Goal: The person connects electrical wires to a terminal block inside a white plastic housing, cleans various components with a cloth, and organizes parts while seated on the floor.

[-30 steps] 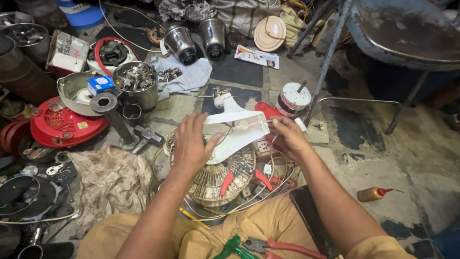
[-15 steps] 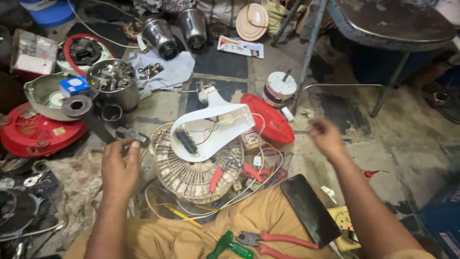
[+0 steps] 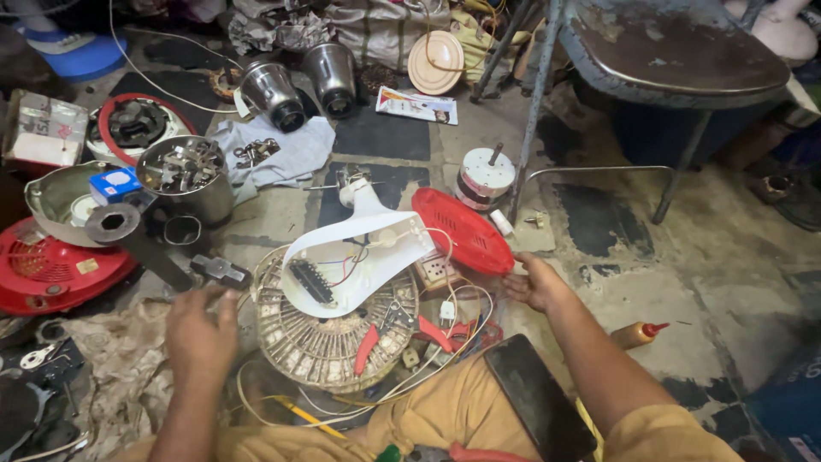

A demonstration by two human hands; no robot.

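A white plastic fan housing [image 3: 359, 252] lies open-side up on a round wire grille [image 3: 329, 338], with coloured wires and a dark terminal strip showing inside it. My left hand [image 3: 199, 329] hovers over the floor just left of the grille, fingers loosely spread, close to a small grey metal part [image 3: 221, 270]. My right hand [image 3: 534, 282] rests on the floor with its fingertips at the lower edge of a red vented plastic cover [image 3: 462, 231]. Neither hand holds anything. Red-handled pliers [image 3: 432, 332] lie among white wires beside the grille.
A white motor with a shaft [image 3: 485, 178] stands behind the red cover. A metal pot of parts [image 3: 182, 175], two steel jars [image 3: 299, 85], a red fan base [image 3: 51, 269] and a cloth lie left. A metal chair [image 3: 667, 60] stands right. A black phone [image 3: 537, 398] rests on my thigh.
Both hands let go of the white housing and moved apart. The left hand drifted left of the grille; the right hand dropped to the floor by the red cover.
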